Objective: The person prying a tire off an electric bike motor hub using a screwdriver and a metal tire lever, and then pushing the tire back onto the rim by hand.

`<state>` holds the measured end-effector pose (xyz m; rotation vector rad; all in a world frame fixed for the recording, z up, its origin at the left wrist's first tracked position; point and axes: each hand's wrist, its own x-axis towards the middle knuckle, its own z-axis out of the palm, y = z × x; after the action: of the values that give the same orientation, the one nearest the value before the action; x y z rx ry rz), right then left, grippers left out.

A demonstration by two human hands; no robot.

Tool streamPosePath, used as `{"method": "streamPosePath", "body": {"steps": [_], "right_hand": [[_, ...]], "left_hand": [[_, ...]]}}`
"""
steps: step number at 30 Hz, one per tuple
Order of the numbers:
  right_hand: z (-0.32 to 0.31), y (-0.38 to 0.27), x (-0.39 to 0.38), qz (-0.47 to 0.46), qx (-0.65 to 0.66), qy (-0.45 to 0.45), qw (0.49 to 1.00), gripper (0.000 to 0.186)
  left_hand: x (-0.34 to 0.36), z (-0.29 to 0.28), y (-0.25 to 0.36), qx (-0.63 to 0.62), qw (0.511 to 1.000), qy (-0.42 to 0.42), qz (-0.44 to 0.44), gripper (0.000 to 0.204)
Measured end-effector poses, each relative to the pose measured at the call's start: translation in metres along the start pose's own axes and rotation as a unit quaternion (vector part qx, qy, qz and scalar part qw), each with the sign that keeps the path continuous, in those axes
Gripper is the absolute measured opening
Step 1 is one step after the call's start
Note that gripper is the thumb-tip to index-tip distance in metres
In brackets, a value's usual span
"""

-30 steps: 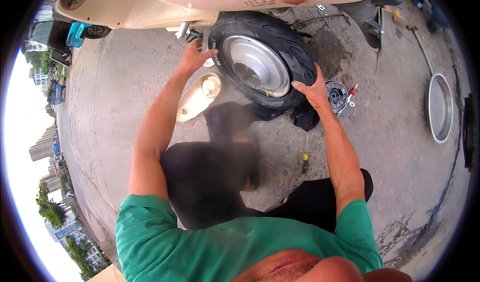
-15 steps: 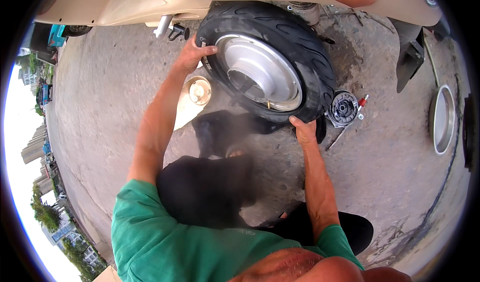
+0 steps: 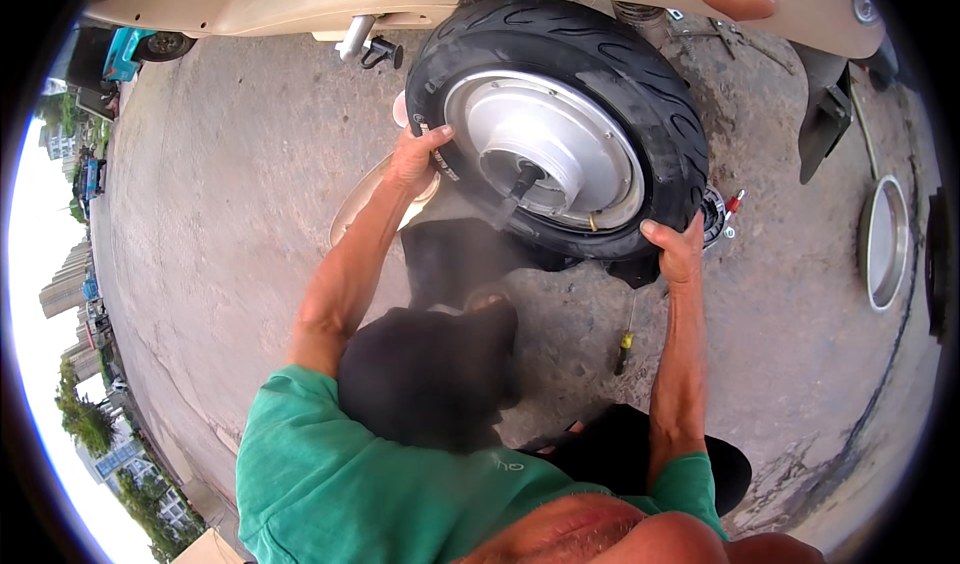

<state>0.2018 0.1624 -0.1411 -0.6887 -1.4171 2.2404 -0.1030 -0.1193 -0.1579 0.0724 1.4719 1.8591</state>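
Note:
A scooter wheel with a black treaded tyre (image 3: 600, 64) and a silver hub (image 3: 530, 114) is held tilted in front of me. From the hub's middle a dark axle (image 3: 527, 176) sticks out towards me, its end blurred. My left hand (image 3: 412, 162) is closed on the tyre's left side, thumb over the sidewall. At the lower right edge my right hand (image 3: 680, 249) grips the tyre, with the thumb on the sidewall and the other fingers hidden behind. A round brake part (image 3: 712, 216) lies partly hidden behind the wheel.
A beige scooter body (image 3: 270, 4) overhangs the far side, with a metal stand (image 3: 355, 38) below it. On the concrete lie a screwdriver (image 3: 624, 354), a beige cover (image 3: 356, 204) and a shallow metal pan (image 3: 885, 244). A black mudguard (image 3: 825, 119) hangs at right.
Both hands have moved the wheel to the right, and its hub face is turned more towards me. The screwdriver now shows, while the wheel covers more of the brake part.

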Motion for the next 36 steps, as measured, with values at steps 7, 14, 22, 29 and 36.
{"method": "streamPosePath", "body": {"steps": [7, 14, 22, 29, 36], "right_hand": [[0.007, -0.134, 0.058, 0.027, -0.262, -0.099, 0.960, 0.080], [0.023, -0.163, 0.093, 0.035, -0.372, -0.151, 0.915, 0.079], [0.013, -0.139, 0.098, 0.046, -0.360, -0.155, 0.919, 0.080], [0.011, -0.136, 0.097, 0.047, -0.382, -0.134, 0.913, 0.084], [-0.001, -0.120, 0.091, -0.004, -0.337, -0.116, 0.935, 0.093]], "left_hand": [[-0.049, 0.039, -0.110, -0.273, 0.947, -0.011, -0.165, 0.052], [-0.047, 0.070, -0.150, -0.271, 0.951, 0.000, -0.146, 0.046], [-0.059, 0.056, -0.109, 0.092, 0.964, 0.049, -0.244, 0.079], [-0.055, 0.030, -0.029, 0.334, 0.939, 0.076, -0.024, 0.079], [-0.009, 0.052, 0.013, 0.424, 0.881, 0.069, 0.196, 0.123]]}}
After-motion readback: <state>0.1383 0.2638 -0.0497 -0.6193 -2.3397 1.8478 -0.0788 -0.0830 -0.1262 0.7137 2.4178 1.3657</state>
